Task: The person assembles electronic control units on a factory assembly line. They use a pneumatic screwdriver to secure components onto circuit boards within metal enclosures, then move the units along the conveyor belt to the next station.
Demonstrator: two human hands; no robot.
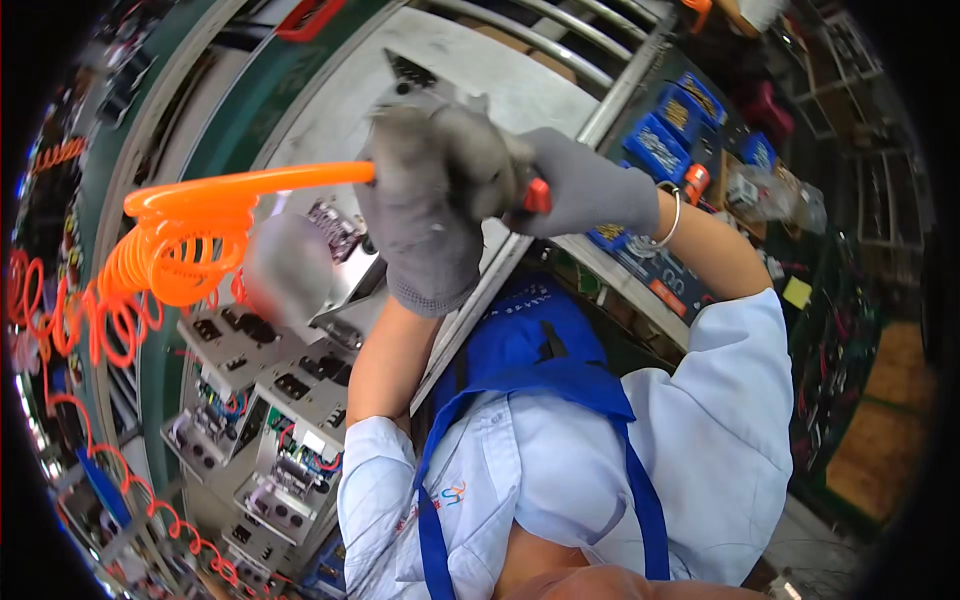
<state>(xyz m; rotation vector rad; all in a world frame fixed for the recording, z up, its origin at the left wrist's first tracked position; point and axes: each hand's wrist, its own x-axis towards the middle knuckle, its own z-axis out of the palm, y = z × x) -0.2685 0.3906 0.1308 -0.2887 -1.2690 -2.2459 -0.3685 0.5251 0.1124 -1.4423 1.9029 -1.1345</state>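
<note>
Both my hands wear grey gloves and meet over a pale metal work surface. My left hand is closed around the end of an orange coiled air hose, which runs off to the left; whatever is fitted to that end is hidden in the glove. My right hand is closed against the left, its fingers smeared by motion. A small red part shows beside its palm; the rest of that object is hidden. Just beyond the hands lies a dark metal plate with holes.
A blurred grey-white rounded object is left of my left wrist. Grey panel units with sockets and wiring stand at lower left. Blue bins of small parts sit at right, past a metal rail. Red coiled hoses hang at far left.
</note>
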